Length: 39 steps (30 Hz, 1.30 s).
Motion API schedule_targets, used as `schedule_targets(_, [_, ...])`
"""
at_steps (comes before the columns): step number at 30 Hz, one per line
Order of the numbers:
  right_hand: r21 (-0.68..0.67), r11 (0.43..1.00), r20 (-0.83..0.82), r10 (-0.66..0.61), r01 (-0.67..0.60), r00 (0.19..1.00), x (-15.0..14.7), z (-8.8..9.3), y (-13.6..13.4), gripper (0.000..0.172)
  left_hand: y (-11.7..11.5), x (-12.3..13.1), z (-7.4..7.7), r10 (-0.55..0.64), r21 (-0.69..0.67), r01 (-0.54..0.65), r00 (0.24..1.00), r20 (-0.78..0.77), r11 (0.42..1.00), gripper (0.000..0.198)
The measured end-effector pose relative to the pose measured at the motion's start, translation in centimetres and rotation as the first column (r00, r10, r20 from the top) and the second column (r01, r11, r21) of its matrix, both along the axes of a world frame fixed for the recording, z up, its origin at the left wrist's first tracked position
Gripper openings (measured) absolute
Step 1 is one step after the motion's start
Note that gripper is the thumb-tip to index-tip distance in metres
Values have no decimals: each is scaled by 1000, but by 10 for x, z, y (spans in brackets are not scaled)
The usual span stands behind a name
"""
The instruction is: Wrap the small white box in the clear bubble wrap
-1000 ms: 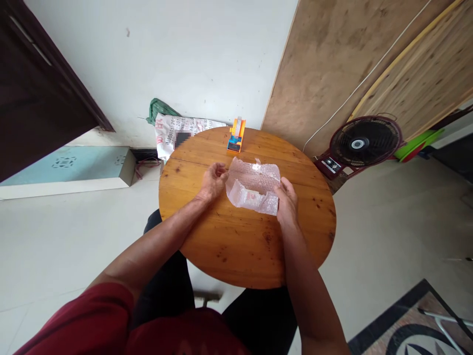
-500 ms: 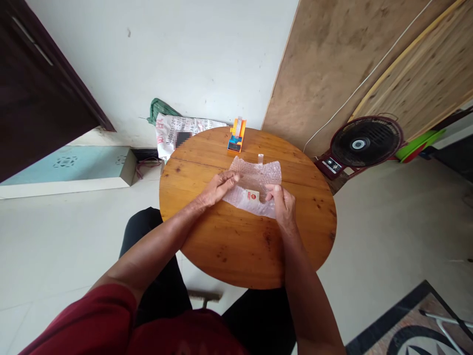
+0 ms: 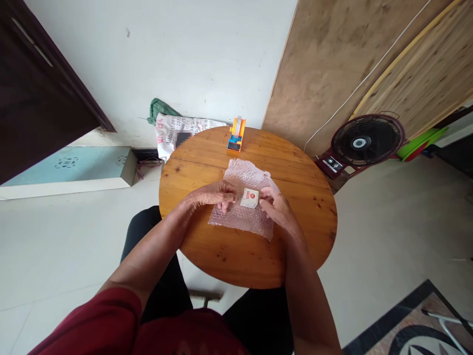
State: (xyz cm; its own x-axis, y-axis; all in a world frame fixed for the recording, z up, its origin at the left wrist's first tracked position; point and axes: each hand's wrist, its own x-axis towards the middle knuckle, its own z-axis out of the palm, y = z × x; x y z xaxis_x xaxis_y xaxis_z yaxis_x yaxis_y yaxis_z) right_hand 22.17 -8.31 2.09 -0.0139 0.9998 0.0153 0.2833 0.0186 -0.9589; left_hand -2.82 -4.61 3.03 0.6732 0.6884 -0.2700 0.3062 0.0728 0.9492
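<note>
A small white box with a red label (image 3: 250, 197) lies on a sheet of bubble wrap (image 3: 242, 221) spread over the round wooden table (image 3: 229, 264). My left hand (image 3: 218, 195) is at the left of the box, fingers bent and apart, over the wrap with a small gap to the box. On the other side, my right hand (image 3: 278, 207) has its thumb and fingers parted at the box's right edge; whether they touch it I cannot tell. An orange and blue tape dispenser (image 3: 236, 135) stands near the table's far edge.
A printed white sack (image 3: 168, 130) and a green bag (image 3: 162, 109) sit behind the table at the left. To the right stands a dark red fan (image 3: 364, 143). A pale blue box-like block (image 3: 74, 162) lies along the wall.
The bubble wrap now lies flatter and nearer to me, its near flap opened out. Both hands have let go of it and moved in beside the box, which now shows more fully.
</note>
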Motion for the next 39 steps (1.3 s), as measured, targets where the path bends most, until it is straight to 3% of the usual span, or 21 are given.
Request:
schedule_targets(4, [61, 992, 141, 100, -109, 985, -5, 9, -4, 51, -1, 7, -2, 135, 127, -152, 982, 131, 980, 16])
schedule_targets(7, [38, 988, 162, 141, -149, 977, -7, 15, -7, 58, -2, 13, -8, 209, 226, -270, 942, 261, 936, 25])
schedule_targets(10, [23, 983, 143, 176, -181, 974, -7, 13, -8, 60, -2, 17, -16, 249, 297, -345, 915, 318, 890, 46])
schedule_targets(15, [87, 981, 168, 157, -173, 973, -6, -2, -2, 67, -3, 20, -26, 114, 364, -219, 950, 290, 905, 85])
schedule_targets(20, [139, 968, 252, 169, -209, 953, -7, -7, 1, 51, -2, 25, -31, 61, 514, -102, 993, 96, 852, 107])
schedule_targets(24, [83, 976, 249, 177, -203, 952, -4, -5, 1, 40, 1, 29, -36, 69, 574, -48, 997, -16, 817, 113])
schedule_targets(29, [66, 997, 310, 18, -40, 951, 10, 5, 0, 33, 3, 29, -38, 61, 593, -17, 997, -55, 805, 110])
schedule_targets(33, [101, 980, 383, -197, 171, 902, 26, 18, -3, 38, 3, 27, -35, 6, 670, 135, 979, -204, 730, 105])
schedule_targets(35, [116, 945, 449, -325, 306, 832, 36, 22, -4, 40, 2, 26, -34, 2, 705, 216, 955, -295, 676, 102])
schedule_targets(37, [158, 888, 560, -441, 432, 701, 46, 22, -3, 46, 2, 26, -34, 19, 725, 254, 938, -346, 640, 98])
schedule_targets(39, [186, 853, 659, -476, 487, 582, 56, 20, -3, 54, 3, 26, -36, 47, 745, 252, 934, -355, 617, 91])
